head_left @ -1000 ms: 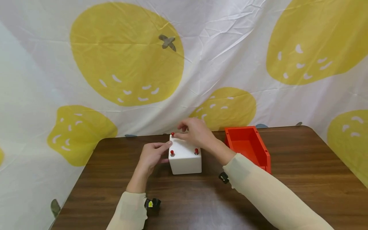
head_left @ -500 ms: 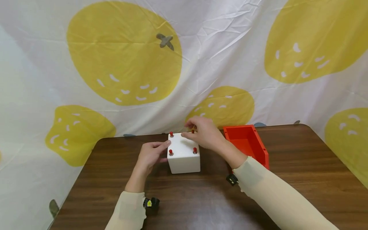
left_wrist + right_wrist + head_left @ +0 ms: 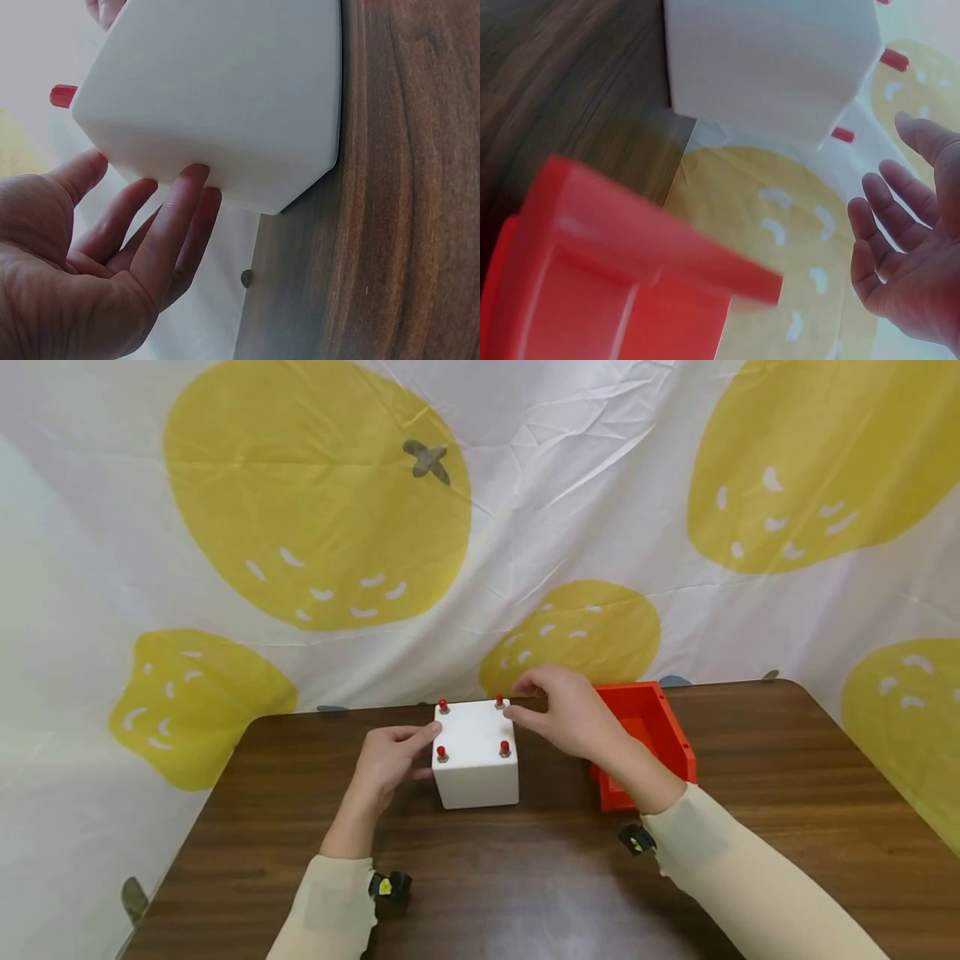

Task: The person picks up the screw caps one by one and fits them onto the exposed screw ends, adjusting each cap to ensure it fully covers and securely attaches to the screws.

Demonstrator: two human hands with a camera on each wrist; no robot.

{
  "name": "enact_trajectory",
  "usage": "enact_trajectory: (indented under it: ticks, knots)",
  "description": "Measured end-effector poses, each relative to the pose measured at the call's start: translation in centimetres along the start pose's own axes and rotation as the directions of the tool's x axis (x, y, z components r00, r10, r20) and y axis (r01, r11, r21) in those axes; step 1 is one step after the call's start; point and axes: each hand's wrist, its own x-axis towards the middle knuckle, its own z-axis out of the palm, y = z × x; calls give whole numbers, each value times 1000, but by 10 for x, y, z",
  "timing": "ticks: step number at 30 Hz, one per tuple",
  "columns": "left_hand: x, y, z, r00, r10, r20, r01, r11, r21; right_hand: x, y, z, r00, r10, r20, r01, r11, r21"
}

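Observation:
A white box (image 3: 477,783) stands on the table. Red-capped toggle switches rise from the corners of its top, among them a front right switch (image 3: 505,748) and a back right switch (image 3: 499,701). My left hand (image 3: 390,758) steadies the box from the left. In the left wrist view its thumb lies at the top edge, and its extended fingertips (image 3: 196,171) touch the side face. My right hand (image 3: 566,714) holds nothing; its fingers are spread and relaxed just right of the back right switch. In the right wrist view that hand is apart from the box.
Right of the box stands a red open-fronted bin (image 3: 678,739), partly hidden behind my right hand and forearm. The brown wooden table (image 3: 480,877) ends at the back against a white cloth (image 3: 525,552) printed with yellow fruit.
My right hand has moved rightward, from the back left switch across the box top to beyond its back right corner, uncovering that switch. The left hand stays at the box.

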Motion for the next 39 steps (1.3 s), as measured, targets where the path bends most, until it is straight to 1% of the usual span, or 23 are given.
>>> enact_trajectory:
  ticks: [12,18,25,31,35,39]
  knots:
    - [-2,0,-3,1000,-6,5,6,1000,14,-27,18,-21,998,36,-51,-36,999,2]
    - [-4,2,-6,1000,-7,10,6,999,34,-37,26,-31,996,72,-46,-73,997,-17]
    - [-7,4,-6,1000,14,18,-14,999,36,-47,36,-43,997,60,-57,-62,997,-45]
    - [-9,4,-6,999,36,22,-37,998,56,-58,46,-52,996,73,-55,-77,994,-82]
    - [-7,3,-7,998,60,18,-61,997,55,-62,52,-57,995,79,-58,-84,992,-95]
    - [-6,2,-9,995,98,16,-99,994,47,-67,59,-60,994,88,-66,-95,990,-107]
